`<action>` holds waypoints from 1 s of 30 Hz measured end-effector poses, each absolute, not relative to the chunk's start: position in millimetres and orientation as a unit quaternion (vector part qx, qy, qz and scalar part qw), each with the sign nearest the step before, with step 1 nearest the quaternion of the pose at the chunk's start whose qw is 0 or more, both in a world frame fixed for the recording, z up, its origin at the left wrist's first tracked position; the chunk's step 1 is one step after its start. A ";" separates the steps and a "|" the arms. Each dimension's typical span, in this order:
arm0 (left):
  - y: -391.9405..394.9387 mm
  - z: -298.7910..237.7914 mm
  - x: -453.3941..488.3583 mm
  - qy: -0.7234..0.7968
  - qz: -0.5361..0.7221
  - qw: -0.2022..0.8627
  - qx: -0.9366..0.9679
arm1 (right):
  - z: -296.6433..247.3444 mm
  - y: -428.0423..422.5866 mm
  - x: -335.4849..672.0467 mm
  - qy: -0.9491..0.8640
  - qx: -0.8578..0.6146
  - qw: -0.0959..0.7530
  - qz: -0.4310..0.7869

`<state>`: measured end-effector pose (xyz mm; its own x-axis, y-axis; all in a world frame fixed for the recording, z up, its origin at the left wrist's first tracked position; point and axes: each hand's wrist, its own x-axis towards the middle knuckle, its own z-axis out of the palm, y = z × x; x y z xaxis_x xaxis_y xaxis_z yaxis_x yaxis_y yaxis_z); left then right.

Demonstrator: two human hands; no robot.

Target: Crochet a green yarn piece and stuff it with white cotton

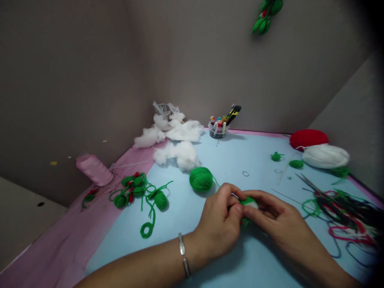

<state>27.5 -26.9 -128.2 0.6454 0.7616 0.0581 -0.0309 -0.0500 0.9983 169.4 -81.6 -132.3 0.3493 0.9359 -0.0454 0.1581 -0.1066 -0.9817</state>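
A blue table [258, 156] edged in pink sits in a corner of grey walls [75, 80]; at its near middle the left hand [220, 224] and right hand [279, 224] meet, fingers curled, both pinching a small green-and-white yarn piece [249, 202]; fingers mostly cover it, so its long axis cannot be told; a green yarn ball [201, 179] lies near at 11 o'clock.

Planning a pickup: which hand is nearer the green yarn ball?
Left. The left hand sits just in front and right of the green yarn ball; the right hand lies farther right, beyond the left.
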 end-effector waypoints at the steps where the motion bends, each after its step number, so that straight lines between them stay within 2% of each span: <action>1: -27.7 -129.4 27.9 0.267 0.315 0.652 0.636 | -133.1 -81.4 170.3 -0.412 -0.635 0.520 0.396; 4: -30.6 -131.5 28.7 0.254 0.325 0.677 0.609 | -133.8 -82.3 172.1 -0.375 -0.604 0.538 0.453; 10: -33.9 -128.4 26.6 0.267 0.333 0.600 0.676 | -133.2 -85.7 167.5 -0.372 -0.584 0.552 0.466; 19: -36.5 -131.7 28.7 0.256 0.314 0.555 0.727 | -130.9 -79.6 167.9 -0.465 -0.625 0.511 0.362; 24: -28.9 -132.5 32.5 0.293 0.291 0.673 0.614 | -127.0 -82.0 175.0 -0.481 -0.624 0.490 0.373; 27: -21.0 -132.6 34.2 0.337 0.268 0.710 0.557 | -129.4 -85.6 176.5 -0.516 -0.618 0.455 0.381; 30: -14.4 -134.7 35.3 0.319 0.218 0.753 0.532 | -133.0 -86.4 176.5 -0.533 -0.629 0.438 0.359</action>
<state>35.3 -14.4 -134.7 0.7019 0.6674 -0.2490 0.0117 0.3387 0.9408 176.5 -86.4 -133.0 0.1744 0.9846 0.0148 0.3546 -0.0488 -0.9337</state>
